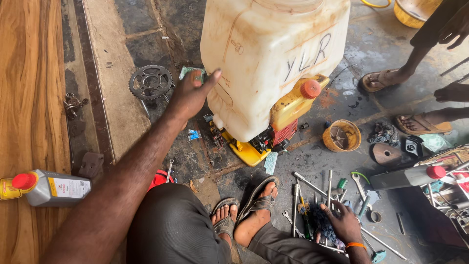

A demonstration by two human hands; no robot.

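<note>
Sprocket [150, 82], grey bottle [53, 187], perhaps a cup [341, 135]

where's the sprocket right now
The sprocket lies on the floor at upper left of the head view, just left of the left hand that rests against the white tank.

The person's arms are bare with no sleeves in sight, the left hand [188, 95] at ten o'clock wears nothing, the right hand [344, 224] at five o'clock has an orange band [355, 245] on its wrist, dark grey trousers [178, 227] cover the legs, and grey-strapped sandals [256, 198] are on both feet.
</note>
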